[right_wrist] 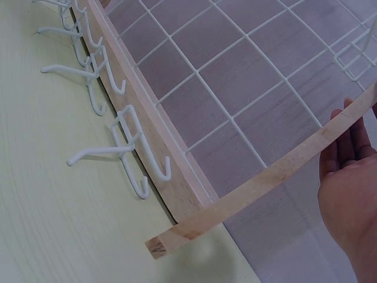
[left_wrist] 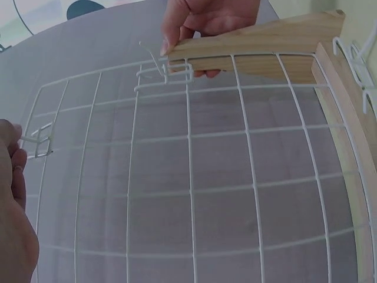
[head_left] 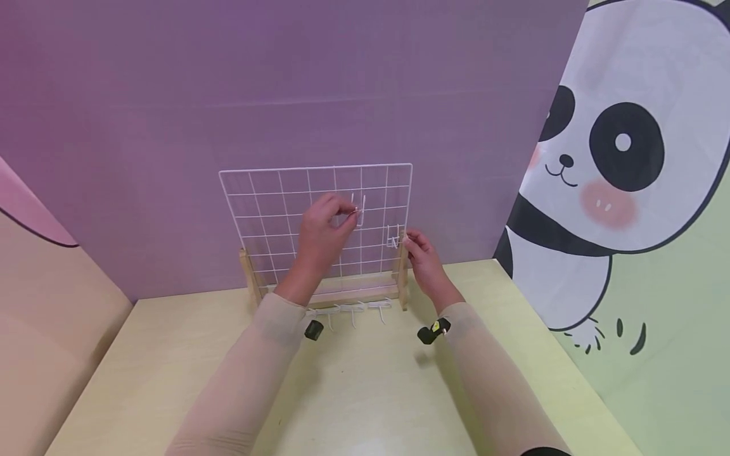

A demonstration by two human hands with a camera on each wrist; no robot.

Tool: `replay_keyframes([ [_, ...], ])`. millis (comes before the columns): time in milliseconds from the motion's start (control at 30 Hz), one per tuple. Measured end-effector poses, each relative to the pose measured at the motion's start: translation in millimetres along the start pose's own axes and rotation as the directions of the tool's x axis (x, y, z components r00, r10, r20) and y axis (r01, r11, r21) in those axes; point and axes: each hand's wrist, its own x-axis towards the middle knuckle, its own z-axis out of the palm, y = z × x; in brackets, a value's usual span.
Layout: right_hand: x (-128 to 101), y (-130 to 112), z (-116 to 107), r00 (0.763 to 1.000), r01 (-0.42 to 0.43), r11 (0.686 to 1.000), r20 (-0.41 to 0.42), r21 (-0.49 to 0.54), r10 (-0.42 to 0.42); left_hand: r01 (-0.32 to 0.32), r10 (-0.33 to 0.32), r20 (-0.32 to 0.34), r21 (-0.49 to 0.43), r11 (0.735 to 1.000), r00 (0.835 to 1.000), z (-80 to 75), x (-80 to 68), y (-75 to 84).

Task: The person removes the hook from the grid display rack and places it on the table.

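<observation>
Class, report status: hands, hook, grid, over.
Left hand pinches white wire hook against white wire grid. Right hand steadies wooden upright. Nothing obstructing.

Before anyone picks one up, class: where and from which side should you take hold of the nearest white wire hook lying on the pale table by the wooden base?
Probably pinch the white wire hook by its long straight prong, coming from the open pale table side. That prong points away from the wooden base rail and looks free, while the curved ends sit tight against the rail.
</observation>
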Motion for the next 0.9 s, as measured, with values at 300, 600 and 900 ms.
replay_keyframes([
  [300, 1.6, 1.0, -1.4, 1.0, 0.017, 1.0, 0.008, 0.017, -0.017, 0.043, -0.046, 0.088, 0.028, 0.999, 0.995, -16.8, -13.8, -3.7],
  [600, 0.0, -0.5, 0.0, 1.0, 0.014, 1.0, 0.002, 0.018, -0.014, 0.093, -0.096, 0.159, 0.028, 0.995, 0.983, -31.6, -29.8, -1.3],
  [900, -0.3, 0.0, -0.7, 1.0, 0.006, 1.0, 0.008, 0.017, -0.006, 0.11, -0.12, 0.23, 0.058, 0.992, 0.966, -46.4, -41.5, -2.5],
])
